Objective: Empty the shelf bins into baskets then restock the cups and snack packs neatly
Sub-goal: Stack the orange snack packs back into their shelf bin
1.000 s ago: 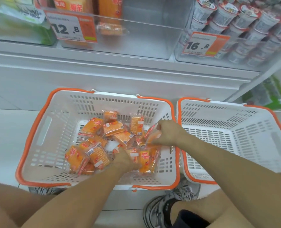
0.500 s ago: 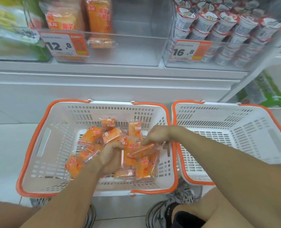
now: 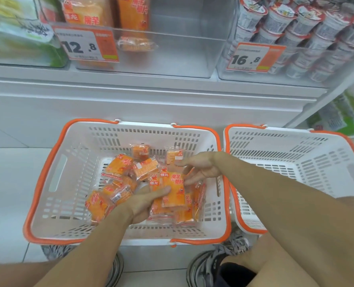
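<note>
Several snack packs (image 3: 173,190) sit stacked in the left hand (image 3: 145,204), thumb pinching them flat for neat restocking. Right hand (image 3: 199,168), fingers spread, steadies the stack's top edge above the left basket's (image 3: 47,172) near-right corner.

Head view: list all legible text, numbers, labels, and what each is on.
"12.8": price tag on the middle clear bin.
"16.8": price tag on the cup bin.
"佳龙": red brand mark on the snack packs that the left hand holds.
Large white characters on those packs and on the bags in the shelf bin: too blurred to read surely.
Small print on both tags, cup lids: unreadable.
</note>
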A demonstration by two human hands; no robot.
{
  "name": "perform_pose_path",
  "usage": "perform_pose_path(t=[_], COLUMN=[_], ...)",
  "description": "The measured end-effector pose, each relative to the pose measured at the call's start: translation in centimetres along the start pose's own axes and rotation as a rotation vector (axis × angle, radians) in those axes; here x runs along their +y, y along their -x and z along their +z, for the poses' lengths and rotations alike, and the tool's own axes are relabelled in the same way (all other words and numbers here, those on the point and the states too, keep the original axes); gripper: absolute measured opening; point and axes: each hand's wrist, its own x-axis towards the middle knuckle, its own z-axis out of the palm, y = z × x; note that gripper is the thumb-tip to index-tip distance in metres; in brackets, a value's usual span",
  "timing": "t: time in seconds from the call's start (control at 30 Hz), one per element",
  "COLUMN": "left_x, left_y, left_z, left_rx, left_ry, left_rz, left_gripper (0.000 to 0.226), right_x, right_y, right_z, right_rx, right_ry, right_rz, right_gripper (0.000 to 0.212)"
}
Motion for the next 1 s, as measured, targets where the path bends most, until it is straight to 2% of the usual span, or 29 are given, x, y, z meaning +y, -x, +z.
perform_pose_path(t=[0.07, 0.1, 0.17, 0.2, 0.23, 0.27, 0.3, 0.33, 0.4, 0.5, 0.6, 0.67, 0.77, 0.8, 0.83, 0.87, 0.93, 0.97, 1.0], left_x=[-0.2, -0.5, -0.6, -0.5, -0.4, -0.3, 0.0, 0.2, 0.4, 0.3, 1.0, 1.7, 2.8, 3.5, 4.3, 5.5, 7.8, 9.0, 10.3], left_y=[-0.8, -1.1, -1.7, -1.7, -1.7, -1.5, -1.1, -0.9, -0.8, -1.0, -0.6, -0.3, 0.2, 0.5, 0.8, 1.5, 2.9, 3.6, 4.5], left_z=[-0.8, -1.3, -2.5, -2.8, -3.1, -3.2, -2.9, -2.9, -3.3, -4.0, -3.5, -3.1, -2.3, -1.8, -1.3, -0.3, 1.4, 1.8, 2.1], left_rx=[0.024, 0.049, 0.09, 0.11, 0.121, 0.134, 0.145, 0.163, 0.202, 0.226, 0.247, 0.266, 0.246, 0.236, 0.228, 0.208, 0.18, 0.169, 0.156], left_ry=[-0.021, -0.028, -0.039, -0.053, -0.064, -0.065, -0.067, -0.054, -0.061, -0.004, 0.116, 0.162, 0.13, 0.132, 0.133, 0.123, 0.045, 0.003, -0.048], left_rz=[0.014, 0.009, -0.034, -0.049, -0.037, -0.045, -0.062, -0.073, -0.071, -0.029, 0.017, 0.051, 0.08, 0.106, 0.136, 0.166, 0.235, 0.274, 0.309], left_gripper=[0.06, 0.075, 0.113, 0.13, 0.141, 0.14, 0.13, 0.118, 0.114, 0.124, 0.104, 0.083, 0.098, 0.09, 0.081, 0.083, 0.103, 0.101, 0.089], right_x=[0.0, 0.2, 0.7, 1.1, 1.6, 2.0, 2.4, 2.6, 2.6, 1.2, -0.6, -1.3, -2.5, -2.9, -3.3, -3.6, -4.2, -4.6, -5.2], right_y=[-0.5, -0.8, -1.3, -1.6, -2.2, -2.6, -3.1, -3.7, -4.2, -3.9, -2.4, -0.8, 3.3, 4.8, 6.1, 7.5, 10.0, 11.1, 12.2], right_z=[-0.2, -0.4, -0.9, -0.7, -0.3, 0.3, 0.9, 1.5, 1.9, 1.8, 0.5, -0.8, -1.3, -1.0, -0.7, -0.2, 0.5, 0.8, 1.1], right_rx=[0.042, 0.131, 0.317, 0.329, 0.305, 0.281, 0.276, 0.289, 0.311, 0.275, 0.325, 0.338, 0.225, 0.178, 0.144, 0.126, 0.139, 0.16, 0.181], right_ry=[-0.022, 0.111, 0.638, 0.872, 0.996, 1.048, 1.078, 1.107, 1.154, 1.025, 0.825, 0.51, 0.13, 0.071, 0.046, 0.054, 0.115, 0.15, 0.161], right_rz=[-0.019, -0.033, -0.086, -0.112, -0.109, -0.086, -0.063, -0.044, -0.013, 0.062, 0.081, 0.04, -0.104, -0.165, -0.225, -0.279, -0.365, -0.404, -0.444], right_gripper=[0.044, 0.045, 0.049, 0.058, 0.068, 0.077, 0.084, 0.088, 0.091, 0.088, 0.053, 0.037, 0.034, 0.037, 0.04, 0.042, 0.041, 0.042, 0.044])
